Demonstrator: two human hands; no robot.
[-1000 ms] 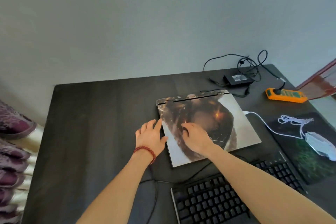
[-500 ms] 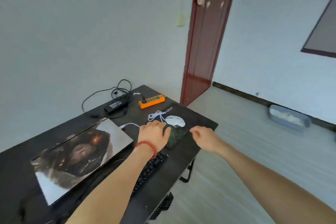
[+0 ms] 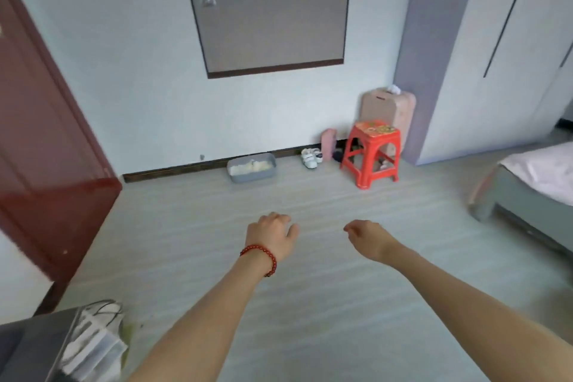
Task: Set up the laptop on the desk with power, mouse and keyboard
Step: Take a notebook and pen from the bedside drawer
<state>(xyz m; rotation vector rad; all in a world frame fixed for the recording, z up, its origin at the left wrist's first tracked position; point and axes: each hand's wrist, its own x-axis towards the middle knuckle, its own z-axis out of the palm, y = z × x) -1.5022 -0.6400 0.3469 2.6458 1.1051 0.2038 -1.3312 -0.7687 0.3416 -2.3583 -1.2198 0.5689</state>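
Stool (image 3: 373, 153) stands right of tray (image 3: 251, 167).

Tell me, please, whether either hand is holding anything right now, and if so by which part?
Nothing is held. The left hand and the right hand both hang empty over the bare floor.

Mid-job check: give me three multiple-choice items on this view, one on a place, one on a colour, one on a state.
1. Where does the red stool stand?
A. before the pink suitcase
B. on the bed
C. against the door

2. What colour is the bracelet on the left hand?
A. blue
B. red
C. white

3. What do the left hand and the right hand hold?
A. a mouse
B. a cable
C. nothing

Answers: 1 A, the suitcase rises right behind the stool. 2 B, red beads circle the wrist. 3 C, both hands hang bare over the floor.
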